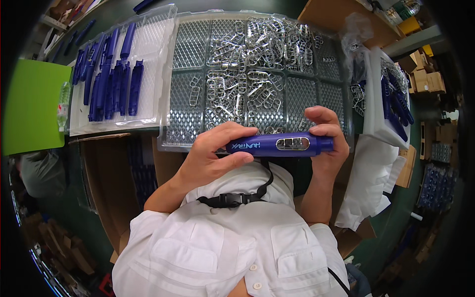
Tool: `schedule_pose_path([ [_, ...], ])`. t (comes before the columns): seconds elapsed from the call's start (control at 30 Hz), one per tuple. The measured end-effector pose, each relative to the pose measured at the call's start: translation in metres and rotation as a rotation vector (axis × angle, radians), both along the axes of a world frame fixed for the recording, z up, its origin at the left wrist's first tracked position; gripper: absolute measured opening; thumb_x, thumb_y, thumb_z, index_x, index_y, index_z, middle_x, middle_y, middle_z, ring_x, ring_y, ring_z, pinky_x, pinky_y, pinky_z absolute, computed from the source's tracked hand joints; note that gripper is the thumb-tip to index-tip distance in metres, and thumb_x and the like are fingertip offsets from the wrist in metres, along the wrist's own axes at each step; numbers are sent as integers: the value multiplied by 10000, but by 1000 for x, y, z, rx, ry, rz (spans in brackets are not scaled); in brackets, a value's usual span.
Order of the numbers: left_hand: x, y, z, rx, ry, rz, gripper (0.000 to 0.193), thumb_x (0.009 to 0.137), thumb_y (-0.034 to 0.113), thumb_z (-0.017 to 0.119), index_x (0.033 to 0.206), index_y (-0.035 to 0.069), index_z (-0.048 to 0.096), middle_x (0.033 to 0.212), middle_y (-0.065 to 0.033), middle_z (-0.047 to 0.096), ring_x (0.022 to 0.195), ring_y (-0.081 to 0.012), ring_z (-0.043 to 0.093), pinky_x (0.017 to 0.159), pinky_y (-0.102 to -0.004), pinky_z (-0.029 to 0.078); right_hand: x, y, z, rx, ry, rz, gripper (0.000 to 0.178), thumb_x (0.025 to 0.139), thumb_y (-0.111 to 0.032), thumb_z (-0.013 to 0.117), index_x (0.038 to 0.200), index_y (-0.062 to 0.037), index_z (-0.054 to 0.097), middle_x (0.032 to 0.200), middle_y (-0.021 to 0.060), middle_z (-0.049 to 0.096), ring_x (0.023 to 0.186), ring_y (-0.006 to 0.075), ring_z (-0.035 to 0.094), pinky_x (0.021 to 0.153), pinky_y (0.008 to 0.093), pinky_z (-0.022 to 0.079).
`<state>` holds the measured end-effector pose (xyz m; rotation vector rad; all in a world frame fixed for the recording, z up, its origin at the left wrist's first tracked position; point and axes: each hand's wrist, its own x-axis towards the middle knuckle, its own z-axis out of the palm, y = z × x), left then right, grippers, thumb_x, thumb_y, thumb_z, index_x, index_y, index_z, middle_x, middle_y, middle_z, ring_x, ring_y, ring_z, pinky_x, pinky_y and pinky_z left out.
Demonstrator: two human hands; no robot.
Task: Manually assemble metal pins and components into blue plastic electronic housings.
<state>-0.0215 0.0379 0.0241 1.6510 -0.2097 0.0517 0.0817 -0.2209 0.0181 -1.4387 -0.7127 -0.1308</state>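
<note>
Held level in front of my waist is a dark blue plastic handle-like tube, with pale lettering and a shiny chrome oval frame set in its upper face. My left hand is closed round its left end, index finger on the far side and thumb on the near side. At the stepped right end, my right hand grips with fingers bent; its upper finger is lifted off the tube. Just beyond lies a clear compartment tray with many loose chrome oval frames heaped in its middle compartments.
To the left, a white tray carries several blue plastic shells. A white foam box at right holds more blue tubes and chrome pieces. A green panel stands far left; cardboard boxes sit below the table edge.
</note>
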Motion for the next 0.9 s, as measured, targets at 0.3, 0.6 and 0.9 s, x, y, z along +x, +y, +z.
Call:
schedule_pose_path([
  [0.3,15,12,14,155,-78,33,539,841,43,837,1350,-23,674,1137,-132,715,992,-205,686,884,-309,529,15,11,-9,-66,-108,-107,363,793,84,785,1137,4,700,1336,214,667,1192,285,670,1030,358,527],
  [0.6,193,98,32,548,-304,515,438,930,211,826,1332,64,729,1022,-75,761,847,-132,705,695,-266,547,0,-10,-17,-208,242,-238,325,904,118,674,1215,23,679,1348,154,665,1090,187,686,944,302,555],
  [0.9,298,247,4,712,-393,862,635,959,417,781,1456,53,624,1289,-235,729,1211,-322,706,1024,-423,534,-3,4,-9,-324,222,-228,244,887,109,687,1113,18,702,1232,134,719,1032,205,704,903,315,560],
])
